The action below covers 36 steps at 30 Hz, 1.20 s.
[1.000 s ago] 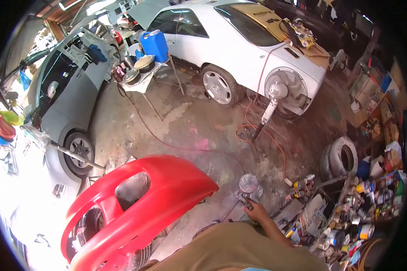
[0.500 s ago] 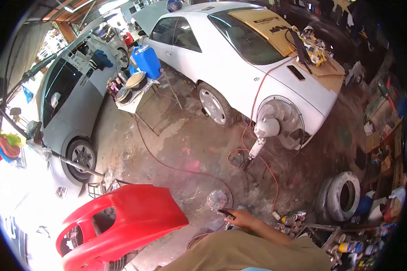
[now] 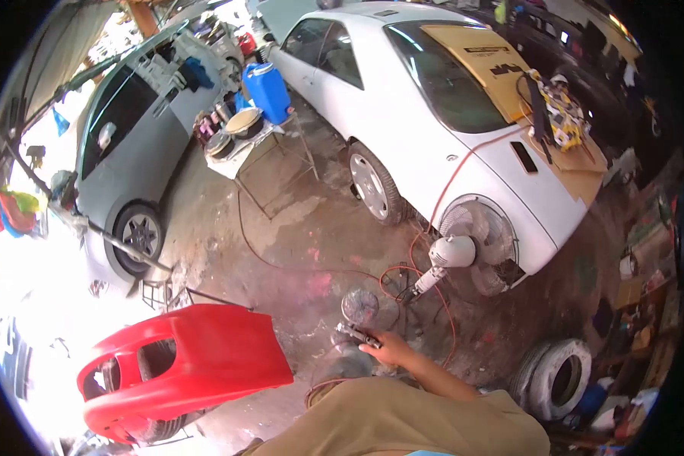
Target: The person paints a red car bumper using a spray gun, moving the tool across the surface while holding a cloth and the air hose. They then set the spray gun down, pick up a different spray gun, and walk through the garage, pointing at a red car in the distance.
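My right hand point(image 3: 390, 350) is closed around the handle of a spray gun point(image 3: 357, 333) with a round silvery cup point(image 3: 359, 306) on it, low in the middle of the view. The gun is held out in front of my brown shirt. To its left, apart from it, a glossy red car bumper point(image 3: 220, 353) rests on a stand. My left hand does not show.
A standing fan point(image 3: 452, 251) is just beyond the gun, beside a white car point(image 3: 425, 156). A red hose point(image 3: 304, 270) crosses the floor. Farther left are a small table point(image 3: 238, 162) with a blue container point(image 3: 267, 93) and a grey car point(image 3: 140, 137). Tyres point(image 3: 561, 380) lie at right.
The view has shifted, so the cars and fan sit farther right and the bumper farther left. My right hand and the spray gun appear slightly higher and more to the left.
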Tool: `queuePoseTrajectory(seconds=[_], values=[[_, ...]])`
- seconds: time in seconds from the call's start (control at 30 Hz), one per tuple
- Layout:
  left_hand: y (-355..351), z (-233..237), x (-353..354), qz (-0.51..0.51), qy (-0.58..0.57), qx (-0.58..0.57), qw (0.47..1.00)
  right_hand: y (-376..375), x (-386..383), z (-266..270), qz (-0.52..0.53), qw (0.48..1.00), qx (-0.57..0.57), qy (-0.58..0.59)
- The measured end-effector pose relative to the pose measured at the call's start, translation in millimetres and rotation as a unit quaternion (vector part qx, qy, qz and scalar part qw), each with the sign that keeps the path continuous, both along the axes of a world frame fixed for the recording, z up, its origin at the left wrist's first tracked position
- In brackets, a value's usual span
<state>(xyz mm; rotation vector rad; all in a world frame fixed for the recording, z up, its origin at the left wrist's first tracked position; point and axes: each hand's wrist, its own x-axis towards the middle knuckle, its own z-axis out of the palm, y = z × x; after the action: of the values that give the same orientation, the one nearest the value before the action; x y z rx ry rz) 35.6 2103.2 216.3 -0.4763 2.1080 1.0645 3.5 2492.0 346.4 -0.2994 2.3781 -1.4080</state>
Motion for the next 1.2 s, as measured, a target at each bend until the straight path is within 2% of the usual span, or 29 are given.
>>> queuePoseTrajectory(seconds=[0.03, 0.13, 0.23, 0.33, 0.37, 0.4, 0.53, 0.67, 0.7, 0.73, 0.8, 0.9, 1.0, 1.03, 1.13, 1.2], values=[[-6, -6, 5, 0.021, -0.007, -0.005, 1.0, -7, -15, -4, -0.041, 0.998, -0.013, 0.041], [-24, -27, 27, 0.097, -0.037, -0.017, 0.994, -20, -76, 2, -0.045, 0.997, -0.029, 0.056], [-37, -46, 39, 0.177, -0.072, -0.024, 0.981, -48, -146, 7, -0.075, 0.994, -0.074, 0.018], [-46, -58, 45, 0.259, -0.109, -0.028, 0.959, -84, -229, -23, -0.09, 0.988, -0.128, 0.016], [-48, -60, 49, 0.288, -0.12, -0.026, 0.95, -99, -255, -32, -0.095, 0.98, -0.151, 0.082], [-49, -62, 51, 0.317, -0.13, -0.024, 0.939, -111, -276, -31, -0.088, 0.982, -0.144, 0.087], [-45, -61, 52, 0.406, -0.129, -0.002, 0.905, -156, -368, -9, -0.064, 0.978, -0.176, 0.09], [0, -51, 69, 0.493, -0.136, 0.027, 0.859, -191, -421, 48, -0.039, 0.996, -0.076, 0.005], [14, -46, 65, 0.519, -0.14, 0.032, 0.843, -202, -432, 55, -0.005, 0.991, -0.133, 0.004], [21, -45, 57, 0.541, -0.142, 0.038, 0.828, -214, -442, 61, 0.021, 0.99, -0.137, 0.028], [27, -47, 28, 0.572, -0.139, 0.049, 0.807, -229, -465, 51, 0.079, 0.989, -0.116, 0.051], [22, -56, -22, 0.601, -0.127, 0.058, 0.787, -255, -499, 52, 0.183, 0.953, -0.069, 0.231], [1, -77, -92, 0.605, -0.118, 0.066, 0.785, -283, -546, 43, 0.271, 0.93, -0.06, 0.24], [-10, -85, -121, 0.602, -0.115, 0.069, 0.787, -292, -567, 42, 0.307, 0.928, -0.029, 0.207], [-44, -109, -221, 0.591, -0.105, 0.08, 0.796, -325, -640, 36, 0.339, 0.914, -0.038, 0.22], [-75, -125, -302, 0.583, -0.094, 0.088, 0.802, -337, -703, 10, 0.393, 0.894, 0.03, 0.21]])
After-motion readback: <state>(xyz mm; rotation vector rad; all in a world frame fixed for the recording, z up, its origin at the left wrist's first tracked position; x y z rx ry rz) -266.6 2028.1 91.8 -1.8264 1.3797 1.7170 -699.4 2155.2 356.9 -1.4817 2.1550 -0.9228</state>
